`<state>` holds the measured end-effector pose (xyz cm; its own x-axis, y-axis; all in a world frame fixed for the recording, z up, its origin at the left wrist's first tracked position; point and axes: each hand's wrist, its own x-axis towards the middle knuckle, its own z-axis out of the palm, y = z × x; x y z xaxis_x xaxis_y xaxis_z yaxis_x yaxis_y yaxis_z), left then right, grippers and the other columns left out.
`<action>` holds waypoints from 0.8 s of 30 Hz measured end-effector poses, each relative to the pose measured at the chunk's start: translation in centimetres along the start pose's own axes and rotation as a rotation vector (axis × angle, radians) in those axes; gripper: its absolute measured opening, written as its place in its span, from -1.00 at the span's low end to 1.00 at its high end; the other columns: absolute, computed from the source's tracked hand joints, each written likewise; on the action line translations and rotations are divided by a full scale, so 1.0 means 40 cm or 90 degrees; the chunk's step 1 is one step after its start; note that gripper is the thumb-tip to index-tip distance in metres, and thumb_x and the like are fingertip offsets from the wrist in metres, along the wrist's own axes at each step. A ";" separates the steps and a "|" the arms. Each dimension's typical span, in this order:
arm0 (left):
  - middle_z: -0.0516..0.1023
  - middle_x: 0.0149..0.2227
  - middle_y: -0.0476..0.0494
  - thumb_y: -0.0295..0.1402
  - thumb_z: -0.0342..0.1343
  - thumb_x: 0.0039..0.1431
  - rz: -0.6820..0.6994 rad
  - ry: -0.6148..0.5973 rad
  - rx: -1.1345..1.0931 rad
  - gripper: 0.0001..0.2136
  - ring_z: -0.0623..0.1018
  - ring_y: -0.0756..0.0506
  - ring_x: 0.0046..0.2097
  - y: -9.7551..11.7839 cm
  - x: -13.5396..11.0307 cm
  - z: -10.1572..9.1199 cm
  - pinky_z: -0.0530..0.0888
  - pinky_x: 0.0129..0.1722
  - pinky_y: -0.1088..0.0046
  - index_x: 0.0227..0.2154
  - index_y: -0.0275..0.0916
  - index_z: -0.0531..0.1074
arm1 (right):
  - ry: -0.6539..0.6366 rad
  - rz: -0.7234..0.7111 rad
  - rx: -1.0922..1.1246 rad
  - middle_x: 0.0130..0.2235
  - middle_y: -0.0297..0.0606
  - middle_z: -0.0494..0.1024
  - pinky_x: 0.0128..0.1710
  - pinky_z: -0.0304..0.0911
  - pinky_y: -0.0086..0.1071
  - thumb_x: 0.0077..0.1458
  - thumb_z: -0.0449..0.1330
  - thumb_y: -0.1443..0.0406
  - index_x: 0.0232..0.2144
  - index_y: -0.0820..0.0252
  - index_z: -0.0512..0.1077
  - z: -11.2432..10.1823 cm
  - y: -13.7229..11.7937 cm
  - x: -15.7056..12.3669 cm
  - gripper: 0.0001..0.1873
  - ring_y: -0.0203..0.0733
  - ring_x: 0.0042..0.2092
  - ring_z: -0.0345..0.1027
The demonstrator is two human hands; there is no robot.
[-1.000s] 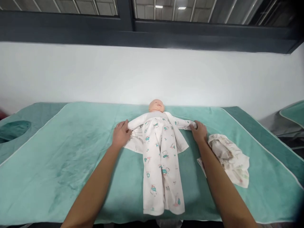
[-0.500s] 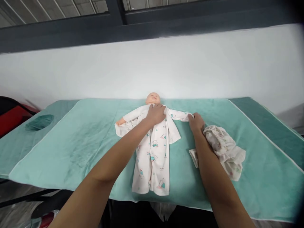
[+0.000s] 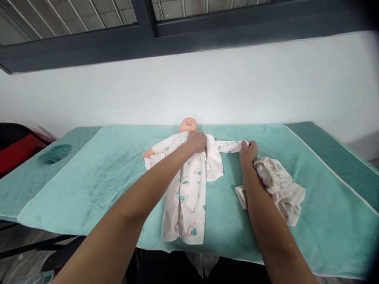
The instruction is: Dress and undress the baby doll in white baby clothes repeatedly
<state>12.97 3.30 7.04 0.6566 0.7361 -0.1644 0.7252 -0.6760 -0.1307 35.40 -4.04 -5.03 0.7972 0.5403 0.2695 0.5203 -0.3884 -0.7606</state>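
A baby doll [image 3: 188, 125] lies on its back, head toward the wall, in a white top and a baby romper [image 3: 189, 193] with small teal and pink prints. My left hand [image 3: 196, 142] is closed over the garment's front just below the doll's chin; its fingertips are partly hidden. Off to the right, my right hand [image 3: 248, 151] pinches the cuff end of the printed sleeve [image 3: 229, 146], stretched out straight sideways. The doll's other arm, in a white sleeve [image 3: 170, 142], reaches left, its small hand [image 3: 148, 153] showing.
A crumpled pile of printed baby clothes [image 3: 278, 179] lies beside my right forearm. Green fabric [image 3: 89, 185] covers the table, which has an oval hole [image 3: 55, 154] at its left end. A white wall [image 3: 148, 94] stands behind; a red and black object [image 3: 20, 148] is at far left.
My right hand has moved slightly right, drawing the printed sleeve outward. The romper's body and legs have shifted a little left. My left hand stays at the doll's upper chest.
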 end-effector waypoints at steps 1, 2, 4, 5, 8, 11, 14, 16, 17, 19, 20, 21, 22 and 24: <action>0.39 0.14 -0.34 -0.44 0.11 0.14 0.007 0.004 0.001 -0.59 0.39 -0.29 0.16 0.020 0.016 0.011 0.20 0.21 0.04 0.08 -0.28 0.38 | -0.018 -0.010 0.007 -0.28 -0.16 0.45 -0.22 0.19 -0.27 0.23 -0.04 0.14 -0.30 0.17 0.33 0.001 -0.007 -0.007 -0.74 -0.09 -0.26 0.27; 0.41 0.12 -0.37 -0.45 0.10 0.14 0.008 0.009 0.002 -0.59 0.40 -0.30 0.14 0.038 0.032 0.024 0.18 0.21 0.00 0.08 -0.30 0.38 | -0.048 -0.032 0.017 -0.28 -0.19 0.47 -0.23 0.20 -0.29 0.23 -0.01 0.10 -0.28 0.17 0.35 0.003 -0.014 -0.015 -0.72 -0.10 -0.26 0.30; 0.44 0.09 -0.40 -0.47 0.08 0.15 0.010 0.017 0.005 -0.60 0.41 -0.33 0.13 0.061 0.058 0.046 0.15 0.20 -0.06 0.08 -0.32 0.38 | -0.135 -0.126 0.030 -0.24 -0.21 0.52 -0.21 0.22 -0.32 0.20 0.07 0.03 -0.18 0.16 0.38 0.007 -0.030 -0.036 -0.66 -0.10 -0.22 0.35; 0.45 0.07 -0.41 -0.48 0.06 0.17 0.012 0.020 0.006 -0.61 0.41 -0.33 0.12 0.066 0.068 0.055 0.14 0.19 -0.08 0.08 -0.33 0.39 | -0.178 -0.191 0.025 -0.18 -0.18 0.54 -0.17 0.22 -0.31 0.17 0.11 0.01 -0.12 0.17 0.38 0.009 -0.038 -0.047 -0.60 -0.07 -0.16 0.37; 0.48 0.04 -0.41 -0.49 0.01 0.19 0.026 0.030 0.010 -0.66 0.42 -0.33 0.09 0.068 0.083 0.070 0.16 0.17 -0.07 0.03 -0.33 0.42 | -0.239 -0.348 -0.059 0.03 -0.02 0.49 -0.01 0.17 -0.19 0.12 0.19 -0.02 0.03 0.23 0.33 0.014 -0.059 -0.074 -0.43 0.08 0.05 0.31; 0.50 0.02 -0.42 -0.50 0.01 0.20 0.038 0.035 0.013 -0.69 0.44 -0.31 0.09 0.065 0.085 0.070 0.23 0.12 0.02 0.00 -0.34 0.43 | -0.235 -0.369 -0.151 0.01 -0.02 0.51 -0.02 0.15 -0.17 0.16 0.16 0.04 -0.01 0.22 0.37 0.014 -0.071 -0.089 -0.54 0.12 0.06 0.31; 0.54 -0.04 -0.43 -0.50 0.01 0.21 0.043 0.025 0.019 -0.72 0.49 -0.30 0.03 0.065 0.084 0.061 0.29 0.06 0.09 -0.03 -0.38 0.43 | -0.246 -0.347 -0.183 -0.10 -0.10 0.57 -0.14 0.15 -0.25 0.24 0.06 0.12 -0.07 0.17 0.40 0.012 -0.076 -0.093 -0.68 0.05 -0.06 0.38; 0.57 -0.09 -0.44 -0.51 0.01 0.21 0.046 0.019 0.026 -0.70 0.53 -0.28 -0.03 0.062 0.081 0.050 0.32 0.01 0.14 -0.01 -0.42 0.41 | -0.251 -0.318 -0.188 -0.18 -0.14 0.58 -0.23 0.12 -0.30 0.26 0.01 0.15 -0.08 0.14 0.41 0.010 -0.076 -0.093 -0.69 0.01 -0.15 0.40; 0.57 -0.11 -0.45 -0.52 0.02 0.21 0.048 0.019 0.030 -0.67 0.54 -0.28 -0.05 0.059 0.077 0.044 0.34 -0.01 0.16 0.03 -0.43 0.38 | -0.249 -0.297 -0.188 -0.21 -0.16 0.58 -0.26 0.10 -0.31 0.25 0.01 0.17 -0.08 0.14 0.41 0.009 -0.076 -0.092 -0.70 -0.01 -0.18 0.40; 0.57 -0.10 -0.46 -0.55 0.02 0.19 0.054 0.023 0.042 -0.60 0.55 -0.28 -0.05 0.048 0.063 0.027 0.35 -0.05 0.20 0.11 -0.45 0.31 | -0.227 -0.238 -0.179 -0.24 -0.18 0.56 -0.29 0.07 -0.33 0.22 0.03 0.21 -0.10 0.16 0.41 0.007 -0.075 -0.087 -0.72 -0.04 -0.22 0.38; 0.56 -0.09 -0.47 -0.57 0.01 0.19 0.057 0.026 0.048 -0.58 0.54 -0.29 -0.03 0.041 0.054 0.017 0.35 -0.06 0.21 0.13 -0.45 0.29 | -0.212 -0.205 -0.168 -0.25 -0.18 0.56 -0.29 0.06 -0.34 0.20 0.05 0.23 -0.10 0.16 0.42 0.006 -0.073 -0.084 -0.73 -0.06 -0.23 0.37; 0.55 -0.07 -0.48 -0.58 -0.01 0.20 0.061 0.030 0.054 -0.59 0.53 -0.30 -0.02 0.032 0.043 0.007 0.35 -0.06 0.22 0.14 -0.45 0.29 | -0.198 -0.174 -0.155 -0.26 -0.18 0.55 -0.29 0.05 -0.35 0.18 0.07 0.25 -0.11 0.17 0.42 0.005 -0.072 -0.081 -0.74 -0.07 -0.24 0.36; 0.54 -0.06 -0.49 -0.58 -0.03 0.22 0.064 0.034 0.059 -0.61 0.52 -0.31 0.00 0.023 0.032 -0.004 0.35 -0.07 0.22 0.12 -0.44 0.30 | -0.186 -0.149 -0.142 -0.26 -0.18 0.55 -0.29 0.05 -0.35 0.16 0.08 0.25 -0.12 0.18 0.43 0.003 -0.071 -0.077 -0.74 -0.08 -0.24 0.35; 0.52 -0.06 -0.48 -0.55 -0.04 0.25 0.067 0.037 0.068 -0.66 0.50 -0.32 0.00 0.000 0.012 -0.024 0.34 -0.08 0.23 0.07 -0.40 0.33 | -0.172 -0.116 -0.122 -0.28 -0.17 0.53 -0.29 0.05 -0.35 0.13 0.10 0.27 -0.12 0.18 0.43 0.000 -0.067 -0.070 -0.73 -0.09 -0.26 0.33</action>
<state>13.47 3.68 7.88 0.7405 0.6599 -0.1269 0.6278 -0.7467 -0.2196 31.78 -4.51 -3.75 0.5893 0.7815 0.2049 0.7150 -0.3865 -0.5825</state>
